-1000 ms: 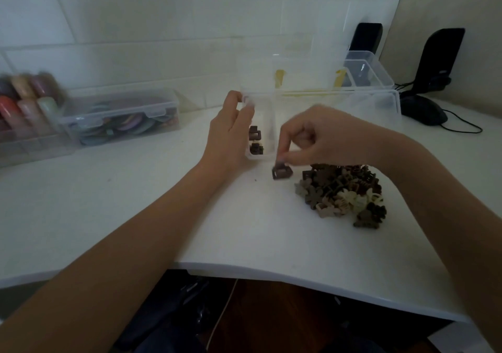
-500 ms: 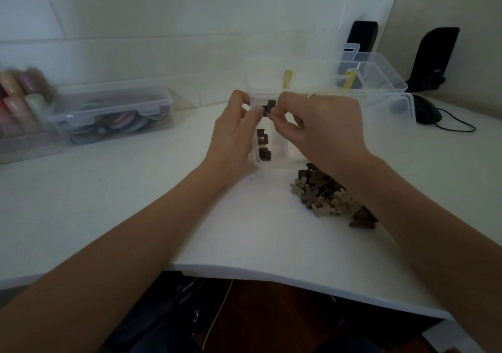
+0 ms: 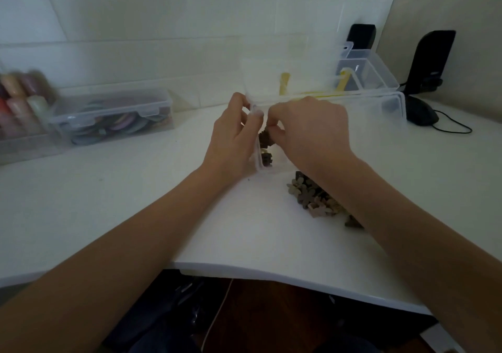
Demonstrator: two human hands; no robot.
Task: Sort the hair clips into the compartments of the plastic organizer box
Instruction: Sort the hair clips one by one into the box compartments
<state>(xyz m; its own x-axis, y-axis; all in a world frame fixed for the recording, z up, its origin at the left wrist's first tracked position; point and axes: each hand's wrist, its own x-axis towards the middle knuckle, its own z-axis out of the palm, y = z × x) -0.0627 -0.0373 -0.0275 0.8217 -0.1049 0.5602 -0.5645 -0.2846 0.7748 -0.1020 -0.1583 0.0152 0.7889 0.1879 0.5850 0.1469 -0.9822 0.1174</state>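
Note:
The clear plastic organizer box (image 3: pixel 385 103) lies open on the white table, its lid standing up behind. My left hand (image 3: pixel 233 138) grips the box's near-left corner. My right hand (image 3: pixel 309 132) hovers over the leftmost compartment, fingertips pinched low inside it; they seem to hold a dark brown hair clip (image 3: pixel 264 136), though the contact is partly hidden. Another dark clip (image 3: pixel 266 160) rests at the compartment's near end. A pile of brown and beige hair clips (image 3: pixel 315 198) lies on the table under my right forearm, partly covered.
A clear lidded box of coloured rings (image 3: pixel 114 116) sits at the left, with blurred coloured items (image 3: pixel 19 94) beside it. Behind the organizer stands a clear tub (image 3: pixel 366 67). A black mouse (image 3: pixel 421 113) and a black speaker (image 3: pixel 432 59) are at the right. The table's front edge (image 3: pixel 271 271) curves near me.
My right hand picked a dark clip off the table, carried it up to the organizer's leftmost compartment, and has now lowered it inside. My left hand stayed on the box corner.

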